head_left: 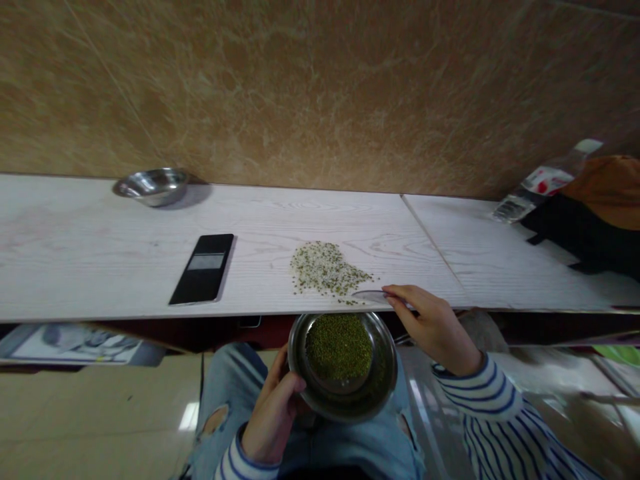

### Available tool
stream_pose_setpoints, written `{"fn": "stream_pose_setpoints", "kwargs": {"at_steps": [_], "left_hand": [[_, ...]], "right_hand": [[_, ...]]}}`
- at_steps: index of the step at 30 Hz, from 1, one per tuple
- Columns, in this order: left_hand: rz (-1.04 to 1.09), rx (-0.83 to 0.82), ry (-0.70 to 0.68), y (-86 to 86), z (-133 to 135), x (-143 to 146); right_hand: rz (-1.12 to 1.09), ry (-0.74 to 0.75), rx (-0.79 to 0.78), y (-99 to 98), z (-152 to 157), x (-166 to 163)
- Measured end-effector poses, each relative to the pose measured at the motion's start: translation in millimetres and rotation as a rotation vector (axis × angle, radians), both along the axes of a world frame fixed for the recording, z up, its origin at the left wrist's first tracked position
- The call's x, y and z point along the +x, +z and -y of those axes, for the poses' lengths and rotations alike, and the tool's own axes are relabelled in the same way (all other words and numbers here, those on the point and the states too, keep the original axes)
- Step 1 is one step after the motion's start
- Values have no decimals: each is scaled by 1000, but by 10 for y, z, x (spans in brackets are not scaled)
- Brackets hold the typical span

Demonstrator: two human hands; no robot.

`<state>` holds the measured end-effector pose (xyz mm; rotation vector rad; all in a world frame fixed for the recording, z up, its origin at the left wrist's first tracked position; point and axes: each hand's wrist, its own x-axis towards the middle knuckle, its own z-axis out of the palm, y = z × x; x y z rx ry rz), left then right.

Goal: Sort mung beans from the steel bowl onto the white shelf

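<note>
My left hand [277, 407] grips the rim of a steel bowl [383, 387], held over my lap just below the counter's front edge. Green mung beans [340, 347] cover part of the bowl's bottom. My right hand [425, 320] pinches the handle of a thin metal spoon [369, 292], its tip pointing left over the counter. The tip lies at the near edge of a spread-out pile of white grains mixed with green beans [323, 268]. A few loose beans lie close to the counter's edge, above the bowl.
A second steel bowl [154, 187] stands by the wall at the back left. A dark phone [203, 269] lies left of the pile. On the right, a plastic bottle [545, 181] leans against a brown and black bag [605, 213]. The white counter [100, 267] ends just above my knees.
</note>
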<state>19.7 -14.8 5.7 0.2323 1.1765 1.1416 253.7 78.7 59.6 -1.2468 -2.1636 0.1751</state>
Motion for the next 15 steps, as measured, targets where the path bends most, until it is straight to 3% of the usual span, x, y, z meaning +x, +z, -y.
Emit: {"fn": "stream_pose_setpoints", "kwargs": {"at_steps": [15], "left_hand": [[-1,25,-17,25,4,5]], "right_hand": [[13,77,-12,24,26,-109]]}}
